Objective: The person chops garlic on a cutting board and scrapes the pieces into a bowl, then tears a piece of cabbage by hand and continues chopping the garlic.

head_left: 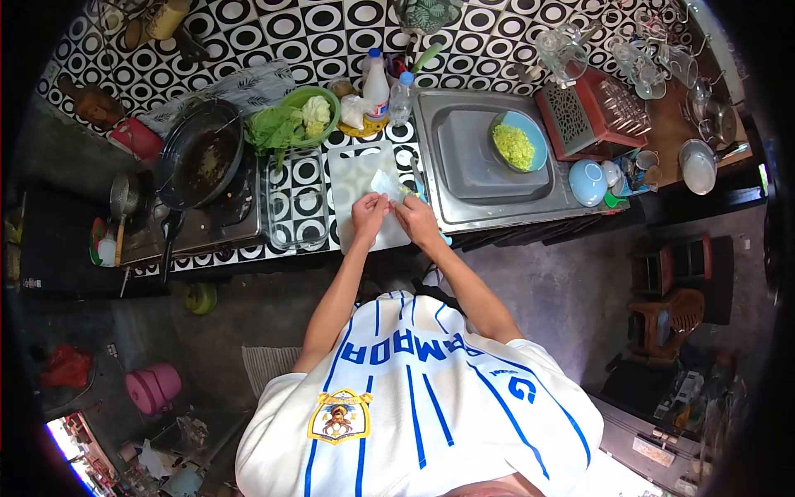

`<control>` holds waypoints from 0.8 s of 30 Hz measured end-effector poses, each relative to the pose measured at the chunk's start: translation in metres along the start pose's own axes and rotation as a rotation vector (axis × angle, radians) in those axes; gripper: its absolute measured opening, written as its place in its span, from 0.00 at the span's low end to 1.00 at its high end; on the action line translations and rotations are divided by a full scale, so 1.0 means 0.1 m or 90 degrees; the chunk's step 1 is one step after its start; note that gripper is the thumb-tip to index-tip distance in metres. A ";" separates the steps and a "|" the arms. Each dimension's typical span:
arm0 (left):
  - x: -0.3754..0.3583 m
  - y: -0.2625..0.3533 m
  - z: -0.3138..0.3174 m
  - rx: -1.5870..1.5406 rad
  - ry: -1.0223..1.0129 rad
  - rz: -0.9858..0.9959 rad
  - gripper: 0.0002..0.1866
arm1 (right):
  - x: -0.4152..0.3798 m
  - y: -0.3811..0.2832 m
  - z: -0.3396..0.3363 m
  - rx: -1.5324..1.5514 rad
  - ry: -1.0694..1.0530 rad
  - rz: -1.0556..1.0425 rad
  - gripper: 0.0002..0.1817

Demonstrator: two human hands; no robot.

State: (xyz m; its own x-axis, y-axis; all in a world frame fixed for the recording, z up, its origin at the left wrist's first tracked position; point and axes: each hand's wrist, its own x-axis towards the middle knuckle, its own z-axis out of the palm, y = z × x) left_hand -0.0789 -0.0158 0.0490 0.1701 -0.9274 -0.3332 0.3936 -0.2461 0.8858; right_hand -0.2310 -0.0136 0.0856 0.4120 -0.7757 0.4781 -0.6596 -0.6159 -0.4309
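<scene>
Over the pale cutting board (349, 186), my left hand (370, 215) and my right hand (414, 219) meet with their fingertips close together. Both pinch a small whitish packet or piece of plastic (383, 181), whose top part stands out beyond the left fingers. What it contains is too small to tell. A knife (418, 176) seems to lie along the board's right side, partly hidden by my right hand. Left of the board sits a clear glass dish (295, 203).
A dark wok (201, 153) rests on the stove at left. Behind the board stand a green basket (319, 99) of leafy vegetables, a white bottle (376, 83) and a clear bottle (402, 99). A blue bowl of chopped greens (515, 147) sits on an upturned grey tub (464, 157) in the sink.
</scene>
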 end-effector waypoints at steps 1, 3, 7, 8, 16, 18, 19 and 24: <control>0.03 0.01 0.02 0.009 0.011 0.005 0.13 | -0.01 0.03 -0.02 0.000 0.016 -0.018 0.08; 0.08 0.07 0.00 0.007 -0.007 0.006 0.15 | -0.05 0.03 -0.14 -0.004 0.074 -0.016 0.11; 0.18 0.20 -0.06 -0.025 0.024 0.024 0.16 | -0.24 0.01 -0.29 0.065 0.095 0.152 0.14; 0.21 0.22 -0.09 -0.027 0.029 0.022 0.17 | -0.30 0.02 -0.27 0.144 0.070 0.245 0.17; 0.19 0.14 -0.10 0.021 -0.035 -0.028 0.37 | -0.25 0.00 -0.06 0.292 0.019 0.336 0.17; 0.13 0.09 -0.08 0.031 -0.053 -0.067 0.44 | -0.21 -0.02 0.04 0.294 0.006 0.341 0.17; 0.13 0.07 -0.09 0.023 -0.049 -0.069 0.43 | -0.20 -0.02 0.07 0.296 0.000 0.344 0.17; 0.18 0.05 -0.17 0.041 -0.073 -0.080 0.38 | -0.17 -0.01 -0.01 0.410 -0.084 0.372 0.20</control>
State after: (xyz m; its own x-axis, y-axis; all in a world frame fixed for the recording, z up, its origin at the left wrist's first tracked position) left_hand -0.0585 -0.0285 0.0421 0.0174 -0.9133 -0.4069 0.3458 -0.3764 0.8595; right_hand -0.2377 0.0001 0.0784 0.2155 -0.9761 -0.0296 -0.3212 -0.0422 -0.9461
